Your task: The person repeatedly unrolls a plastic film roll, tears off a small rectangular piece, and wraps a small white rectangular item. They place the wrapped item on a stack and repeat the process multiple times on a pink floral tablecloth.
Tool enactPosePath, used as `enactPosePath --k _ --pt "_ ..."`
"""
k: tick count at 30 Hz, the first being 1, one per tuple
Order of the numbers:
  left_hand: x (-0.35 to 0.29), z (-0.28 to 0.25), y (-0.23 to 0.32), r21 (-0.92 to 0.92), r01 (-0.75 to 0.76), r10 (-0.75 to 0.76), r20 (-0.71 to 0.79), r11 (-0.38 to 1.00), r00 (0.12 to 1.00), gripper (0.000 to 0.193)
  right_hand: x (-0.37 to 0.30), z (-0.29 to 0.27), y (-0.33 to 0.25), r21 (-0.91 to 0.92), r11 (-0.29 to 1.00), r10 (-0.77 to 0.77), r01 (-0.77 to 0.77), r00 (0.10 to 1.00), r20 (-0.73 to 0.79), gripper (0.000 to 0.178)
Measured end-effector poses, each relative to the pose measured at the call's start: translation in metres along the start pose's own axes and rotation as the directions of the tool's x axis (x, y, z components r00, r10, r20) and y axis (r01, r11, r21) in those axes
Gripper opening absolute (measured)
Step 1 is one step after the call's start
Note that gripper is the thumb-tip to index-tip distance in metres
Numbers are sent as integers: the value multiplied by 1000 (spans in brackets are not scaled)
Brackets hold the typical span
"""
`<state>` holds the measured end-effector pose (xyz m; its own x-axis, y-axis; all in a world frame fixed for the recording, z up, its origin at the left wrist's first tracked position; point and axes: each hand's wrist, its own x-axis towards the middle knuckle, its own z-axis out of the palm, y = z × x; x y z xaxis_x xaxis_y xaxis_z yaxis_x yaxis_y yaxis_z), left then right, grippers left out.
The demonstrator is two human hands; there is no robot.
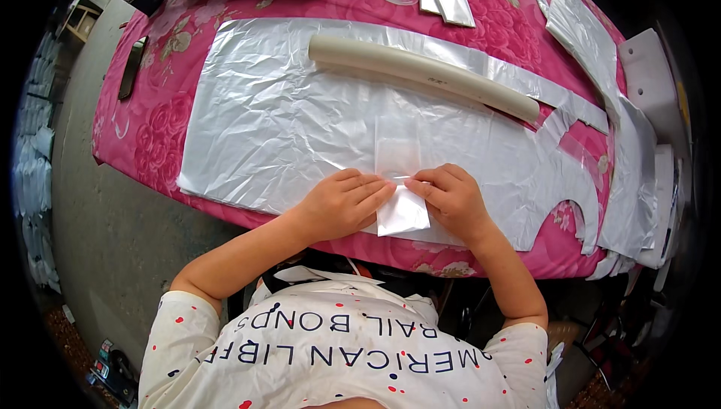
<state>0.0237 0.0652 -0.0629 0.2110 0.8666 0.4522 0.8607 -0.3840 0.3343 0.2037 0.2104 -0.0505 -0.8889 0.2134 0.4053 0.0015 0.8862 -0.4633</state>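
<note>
In the head view, the small shiny packet point(403, 214) lies flat on the silvery sheets point(255, 108) near the 6 o'clock edge of the pink-covered counter point(159, 138). The left hand point(347, 202) has its grip pinched on the packet at about 10 o'clock, and the right hand point(454, 197) pinches it at about 1 o'clock, with the two sets of fingertips close together. A piece of clear film point(398, 152) reaches past them toward 12 o'clock; whether it is joined to the packet is hidden by the fingers. The packet looks very light, thin and soft, likely slick and quick to crease, and the film probably tears or wrinkles under a hard pull. The side edges seem the best hold, with light fingertip pressure. Farther off at 12 o'clock, the tube point(422, 76) rests on the sheets and looks stiff.
</note>
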Motion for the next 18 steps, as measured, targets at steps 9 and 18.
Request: enactPosePath --k 9,18 --pt "29 -3 -2 -360 673 -687 111 646 719 54 43 -15 6 221 626 664 -748 660 352 21" --pt "50 -28 -9 -336 828 -776 312 450 548 70 58 -16 16 162 467 718 -869 480 504 25"
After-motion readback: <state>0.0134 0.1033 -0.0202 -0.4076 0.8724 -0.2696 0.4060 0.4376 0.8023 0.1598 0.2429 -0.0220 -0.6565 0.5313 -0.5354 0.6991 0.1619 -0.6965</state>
